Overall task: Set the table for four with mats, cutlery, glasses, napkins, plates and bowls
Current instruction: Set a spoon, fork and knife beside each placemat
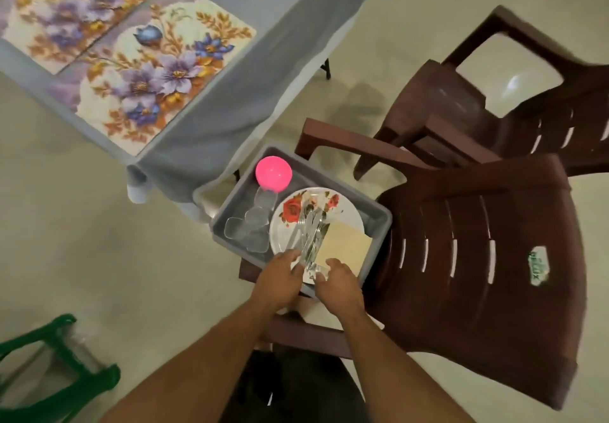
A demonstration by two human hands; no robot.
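Observation:
A grey bin (379, 221) stands on a brown chair seat. In it lie a flowered plate (342, 211), a bundle of metal cutlery (311, 228) on the plate, beige napkins (342, 244), several clear glasses (253, 224) and a pink bowl (273, 172). My left hand (280, 279) and my right hand (339, 285) meet at the near end of the cutlery, fingers curled round the handles. Two flowered mats (164, 76) lie on the table with the grey cloth (250, 27), at the upper left.
The brown plastic chair (478, 257) holding the bin has its back to the right. A second brown chair (494, 99) stands behind it. A green stool (66, 366) is at the lower left. Pale floor lies between the table and me.

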